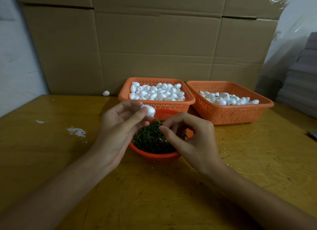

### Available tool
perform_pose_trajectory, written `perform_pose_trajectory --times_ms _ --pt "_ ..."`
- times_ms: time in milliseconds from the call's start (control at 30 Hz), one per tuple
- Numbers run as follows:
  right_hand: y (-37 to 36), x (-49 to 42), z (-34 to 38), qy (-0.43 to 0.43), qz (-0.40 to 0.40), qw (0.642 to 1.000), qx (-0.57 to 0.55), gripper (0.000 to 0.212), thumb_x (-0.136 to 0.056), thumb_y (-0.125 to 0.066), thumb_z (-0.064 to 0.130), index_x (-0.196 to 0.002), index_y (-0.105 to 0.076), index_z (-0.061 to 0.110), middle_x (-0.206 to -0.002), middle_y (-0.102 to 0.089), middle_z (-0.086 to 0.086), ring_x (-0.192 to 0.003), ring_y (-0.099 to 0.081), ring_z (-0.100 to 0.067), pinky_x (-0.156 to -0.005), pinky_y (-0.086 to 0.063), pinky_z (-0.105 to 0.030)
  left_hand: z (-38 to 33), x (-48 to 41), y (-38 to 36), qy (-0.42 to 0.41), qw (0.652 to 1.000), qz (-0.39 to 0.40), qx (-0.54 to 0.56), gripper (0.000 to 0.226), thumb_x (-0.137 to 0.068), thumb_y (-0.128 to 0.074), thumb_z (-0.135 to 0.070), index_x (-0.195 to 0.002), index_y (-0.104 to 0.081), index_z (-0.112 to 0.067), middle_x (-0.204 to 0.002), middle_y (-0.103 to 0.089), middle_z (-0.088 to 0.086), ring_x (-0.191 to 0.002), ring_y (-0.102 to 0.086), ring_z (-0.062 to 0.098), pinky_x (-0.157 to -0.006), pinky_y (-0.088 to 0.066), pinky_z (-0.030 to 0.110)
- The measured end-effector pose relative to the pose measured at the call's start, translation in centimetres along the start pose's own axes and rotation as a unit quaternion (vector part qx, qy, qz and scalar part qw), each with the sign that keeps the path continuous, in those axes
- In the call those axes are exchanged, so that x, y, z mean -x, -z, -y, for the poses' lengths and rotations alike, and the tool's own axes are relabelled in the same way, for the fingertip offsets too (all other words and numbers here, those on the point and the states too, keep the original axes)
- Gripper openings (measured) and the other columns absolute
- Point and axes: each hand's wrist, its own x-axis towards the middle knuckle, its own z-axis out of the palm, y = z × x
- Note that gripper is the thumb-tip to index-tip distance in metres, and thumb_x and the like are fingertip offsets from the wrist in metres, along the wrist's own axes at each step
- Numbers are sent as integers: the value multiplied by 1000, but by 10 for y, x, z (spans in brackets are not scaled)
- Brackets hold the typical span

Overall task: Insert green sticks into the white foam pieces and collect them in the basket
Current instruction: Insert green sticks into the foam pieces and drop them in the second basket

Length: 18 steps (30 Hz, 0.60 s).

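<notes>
Worktop, wooden. Left basket, at rear, heaped with foam pieces; right basket, part-filled. Orange bowl of green sticks, near centre. Left hand: fingers clamped on single foam piece above bowl. Right hand: fingers pinching stick, tip just beside foam piece.

Foam egg pinched in left hand, green stick in right hand, over bowl of green sticks. Behind: left basket, right basket, both holding foam eggs.

Cardboard wall behind wooden table
</notes>
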Motion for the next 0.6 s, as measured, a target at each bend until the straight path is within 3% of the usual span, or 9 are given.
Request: perform_pose_trajectory --times_ms 100,267,467,600 --pt "2 0 1 -5 -9 1000 2 6 -92 -80 15 -91 -75 17 -80 -70 15 -73 -69 -17 -67 -56 -34 -1 0 1 9 1000 -3 5 42 -79 -83 -18 -118 -72 -10 -104 -78 19 -96 -78 26 -77 -60 24" --pt "3 -1 0 -11 -15 1000 12 5 -90 -82 13 -91 -78 16 -80 -72 15 -74 -71 -16 -69 -57 -33 0 2 -4 -7 999 18 -27 27 -72 -85 -24 -99 -82 -19 -102 -79 13 -92 -78 20 -77 -60 23" --pt "2 -1 4 -3 -14 1000 9 7 -89 -84 17 -95 -81 15 -86 -77 13 -80 -74 -8 -72 -56 -20 2 7 -6 -31 993 53 -98 32 -72 -96 -24 -100 -81 -20 -107 -79 14 -97 -78 28 -77 -62 27" --pt "1 0 5 -23 -40 999 -11 15 -84 -87 17 -89 -73 13 -82 -75 13 -79 -74 -6 -71 -56 -17 4 7 -6 -57 991 49 -110 29 -70 -89 -26 -97 -82 -21 -102 -80 14 -89 -79 28 -76 -63 28"
